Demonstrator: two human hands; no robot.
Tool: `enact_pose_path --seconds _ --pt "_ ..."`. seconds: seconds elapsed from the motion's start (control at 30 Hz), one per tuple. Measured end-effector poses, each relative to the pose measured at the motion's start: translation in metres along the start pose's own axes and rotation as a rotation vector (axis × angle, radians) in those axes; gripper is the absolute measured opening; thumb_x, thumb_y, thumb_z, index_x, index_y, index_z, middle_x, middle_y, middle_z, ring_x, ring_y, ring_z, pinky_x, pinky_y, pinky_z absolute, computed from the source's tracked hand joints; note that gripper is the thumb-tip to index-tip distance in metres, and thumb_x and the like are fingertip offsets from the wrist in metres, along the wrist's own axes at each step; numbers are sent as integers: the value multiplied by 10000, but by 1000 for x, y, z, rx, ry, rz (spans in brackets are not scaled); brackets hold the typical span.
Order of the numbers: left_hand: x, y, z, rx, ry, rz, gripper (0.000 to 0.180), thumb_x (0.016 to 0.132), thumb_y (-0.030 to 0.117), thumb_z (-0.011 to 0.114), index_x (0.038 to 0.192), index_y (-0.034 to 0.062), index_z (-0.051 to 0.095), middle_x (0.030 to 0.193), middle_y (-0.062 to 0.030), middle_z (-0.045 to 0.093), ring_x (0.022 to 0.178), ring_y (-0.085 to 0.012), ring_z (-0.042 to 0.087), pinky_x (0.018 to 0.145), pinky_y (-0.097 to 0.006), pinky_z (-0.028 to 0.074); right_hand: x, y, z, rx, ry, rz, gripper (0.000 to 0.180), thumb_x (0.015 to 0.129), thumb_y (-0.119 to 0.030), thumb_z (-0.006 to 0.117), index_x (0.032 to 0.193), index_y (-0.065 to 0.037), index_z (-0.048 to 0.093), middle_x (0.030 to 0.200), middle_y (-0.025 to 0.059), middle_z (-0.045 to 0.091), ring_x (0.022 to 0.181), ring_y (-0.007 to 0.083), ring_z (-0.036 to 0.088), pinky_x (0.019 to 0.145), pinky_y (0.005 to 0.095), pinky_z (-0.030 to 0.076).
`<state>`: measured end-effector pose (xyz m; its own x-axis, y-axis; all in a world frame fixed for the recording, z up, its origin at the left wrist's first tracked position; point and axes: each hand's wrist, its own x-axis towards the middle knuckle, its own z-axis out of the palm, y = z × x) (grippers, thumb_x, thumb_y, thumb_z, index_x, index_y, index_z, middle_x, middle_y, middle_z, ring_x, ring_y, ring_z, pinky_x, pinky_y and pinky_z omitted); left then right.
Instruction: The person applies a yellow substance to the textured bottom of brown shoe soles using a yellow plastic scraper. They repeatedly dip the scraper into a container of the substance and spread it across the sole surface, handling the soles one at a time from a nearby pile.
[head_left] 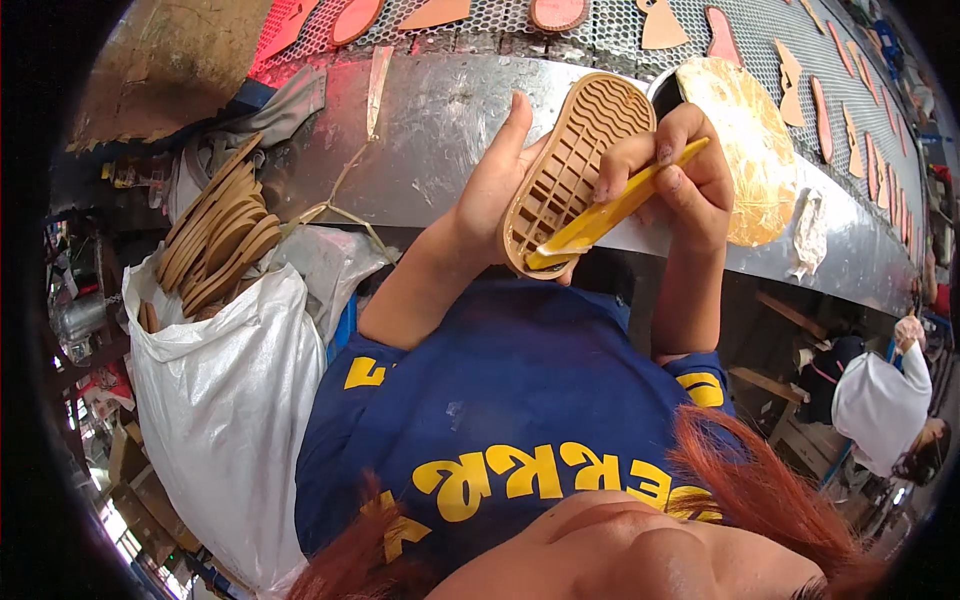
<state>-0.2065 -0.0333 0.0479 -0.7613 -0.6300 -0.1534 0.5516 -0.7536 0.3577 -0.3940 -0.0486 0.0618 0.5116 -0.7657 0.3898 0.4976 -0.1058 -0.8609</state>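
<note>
Metal bench (440,130), left hand (490,195) holding sole (575,165)

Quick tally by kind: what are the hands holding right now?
Tan rubber shoe sole, in the left hand: 1
Yellow plastic brush handle, in the right hand: 1
Total: 2

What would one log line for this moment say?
left hand: holds sole | right hand: holds yellow brush, tip on sole | left: bag of soles
</note>
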Motion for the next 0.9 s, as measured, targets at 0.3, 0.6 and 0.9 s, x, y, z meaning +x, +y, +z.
enact_pose_path --seconds 0.3,0.6,0.9 --pt "-1 -2 6 137 53 40 833 866 699 114 1328 50 357 1005 -200 585 690 -204 644 441 -338 569 0 4 -19 54 5 -180 118 966 -170 434 1015 -89 365 895 250 587 650 169 531 505 237 416" --pt "3 -13 -18 738 225 771 632 955 512 246 1309 -7 313 1141 -211 536 948 -253 595 809 -359 502 -44 -9 -38 -771 806 -94 119 944 -83 469 1019 -34 548 1013 155 619 644 119 524 565 239 433" --pt "-7 -4 -8 1018 171 986 1084 751 -56 619 1425 164 -200 1378 -205 315 1289 -298 362 1060 -421 324 -53 15 -37 -1593 644 31 114 822 19 553 900 -28 622 913 121 618 795 281 610 686 343 488"
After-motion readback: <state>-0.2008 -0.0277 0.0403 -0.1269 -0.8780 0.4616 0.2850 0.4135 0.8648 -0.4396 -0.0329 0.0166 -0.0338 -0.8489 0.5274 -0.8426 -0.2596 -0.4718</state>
